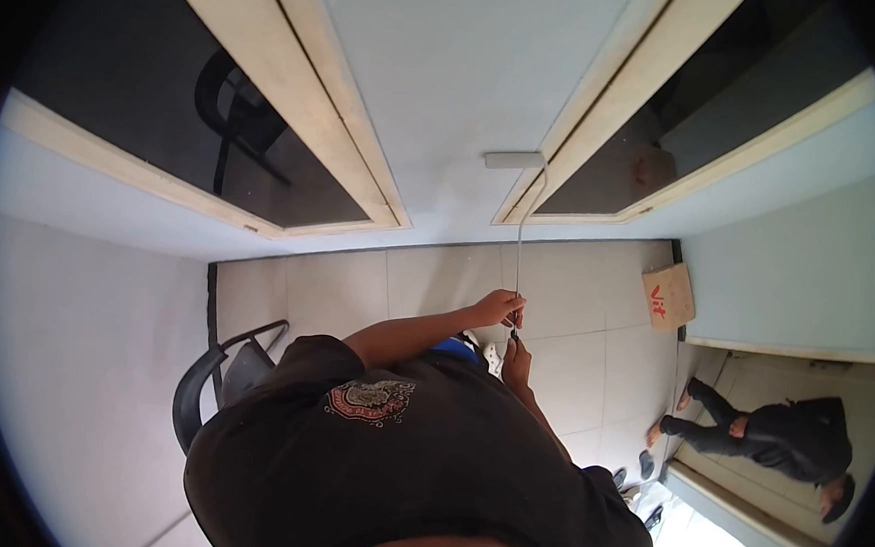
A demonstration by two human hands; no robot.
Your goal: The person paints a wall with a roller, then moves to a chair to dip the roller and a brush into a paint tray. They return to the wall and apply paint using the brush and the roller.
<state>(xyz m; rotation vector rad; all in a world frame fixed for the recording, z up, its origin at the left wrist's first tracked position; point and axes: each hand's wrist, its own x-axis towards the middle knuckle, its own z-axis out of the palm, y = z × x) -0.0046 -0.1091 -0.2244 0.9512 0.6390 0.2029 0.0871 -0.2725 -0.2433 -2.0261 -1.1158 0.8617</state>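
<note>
A long-handled paint roller (514, 160), with a slim pale cylinder and a bent frame, is up against the pale wall panel between two framed windows. Its thin pole (519, 263) runs down towards my body. My left hand (500, 308) is closed round the pole. Lower down, close to my waist, my right hand (517, 363) grips the dark end of the handle. Fingers of both hands are partly hidden.
A cardboard box (669, 296) sits by the wall at right. A black chair (216, 380) stands at left. Another person (778, 435) in dark clothes is beyond the doorway at right, with footwear (646, 464) near the threshold. Tiles (567, 291) cover the floor.
</note>
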